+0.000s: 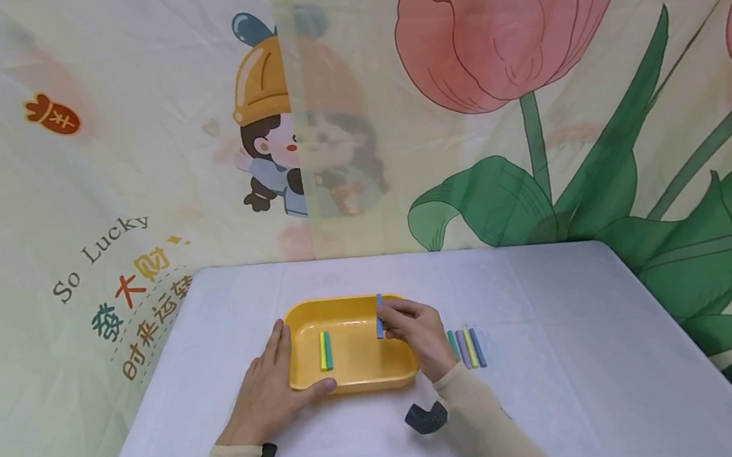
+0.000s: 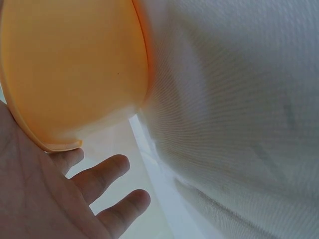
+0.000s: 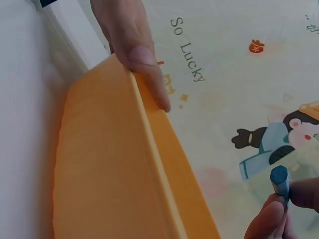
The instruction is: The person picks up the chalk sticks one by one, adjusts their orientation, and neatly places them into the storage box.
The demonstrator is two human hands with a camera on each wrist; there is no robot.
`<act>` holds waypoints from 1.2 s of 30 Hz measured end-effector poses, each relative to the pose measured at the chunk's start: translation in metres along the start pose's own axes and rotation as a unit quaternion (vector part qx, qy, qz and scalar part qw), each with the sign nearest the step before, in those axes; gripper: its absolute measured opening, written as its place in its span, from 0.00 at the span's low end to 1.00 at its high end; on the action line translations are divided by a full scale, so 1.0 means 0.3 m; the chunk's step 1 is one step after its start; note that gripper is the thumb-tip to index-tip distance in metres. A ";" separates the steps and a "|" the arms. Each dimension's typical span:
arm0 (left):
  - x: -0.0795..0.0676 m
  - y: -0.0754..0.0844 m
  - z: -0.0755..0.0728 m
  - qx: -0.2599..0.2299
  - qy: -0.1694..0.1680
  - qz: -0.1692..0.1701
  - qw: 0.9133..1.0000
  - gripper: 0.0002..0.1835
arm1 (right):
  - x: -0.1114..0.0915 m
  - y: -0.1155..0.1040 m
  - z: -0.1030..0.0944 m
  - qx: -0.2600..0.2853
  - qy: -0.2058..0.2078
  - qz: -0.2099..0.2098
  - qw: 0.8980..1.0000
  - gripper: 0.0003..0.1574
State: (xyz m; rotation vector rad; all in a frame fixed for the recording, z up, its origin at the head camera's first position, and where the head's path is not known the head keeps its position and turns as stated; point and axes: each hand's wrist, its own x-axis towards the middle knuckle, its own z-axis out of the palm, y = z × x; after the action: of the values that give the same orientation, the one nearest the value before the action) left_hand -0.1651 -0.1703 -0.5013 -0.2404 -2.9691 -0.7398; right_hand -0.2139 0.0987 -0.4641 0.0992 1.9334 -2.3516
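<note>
A yellow tray [image 1: 354,352] stands on the white table. Inside it, toward the left, a yellow chalk stick [image 1: 322,352] and a green chalk stick [image 1: 328,351] lie side by side. My left hand [image 1: 270,393] steadies the tray's left end, its fingers extended along the side and the thumb on the near rim. Over the right part of the tray, my right hand [image 1: 420,332] pinches a blue chalk stick [image 1: 380,327] between thumb and fingertips. In the right wrist view the round end of that blue chalk [image 3: 279,175] shows above the fingers.
Right of the tray, partly behind my right hand, several chalk sticks [image 1: 470,349] lie in a row on the white tablecloth [image 1: 550,389]. A printed curtain [image 1: 351,108] hangs behind the table. Black pieces [image 1: 426,418] show near both wrists.
</note>
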 end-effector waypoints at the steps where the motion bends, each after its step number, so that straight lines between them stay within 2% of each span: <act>1: 0.000 -0.001 0.002 0.000 0.000 0.000 1.000 0.70 | 0.001 0.003 0.011 -0.002 -0.001 0.001 1.000 0.23; 10: -0.002 -0.001 0.003 0.005 0.002 0.003 1.000 0.69 | 0.033 0.046 0.092 -0.033 0.003 0.011 0.999 0.21; 17: -0.002 -0.003 -0.001 0.010 0.000 0.000 1.000 0.70 | 0.065 0.068 0.144 -0.057 0.008 0.029 0.998 0.25; 22: -0.001 -0.002 0.000 0.006 0.000 0.000 1.000 0.70 | 0.079 0.085 0.170 -0.076 -0.003 0.042 0.996 0.20; 36: 0.006 -0.012 0.008 0.008 -0.002 0.005 1.000 0.69 | 0.113 0.086 0.217 -0.192 -0.007 0.088 0.977 0.12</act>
State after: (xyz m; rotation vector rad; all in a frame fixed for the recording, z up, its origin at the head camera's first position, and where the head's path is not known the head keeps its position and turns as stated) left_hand -0.1675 -0.1721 -0.5051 -0.2555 -2.9748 -0.7156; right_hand -0.2439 0.0286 -0.4804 0.2133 2.2269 -1.8300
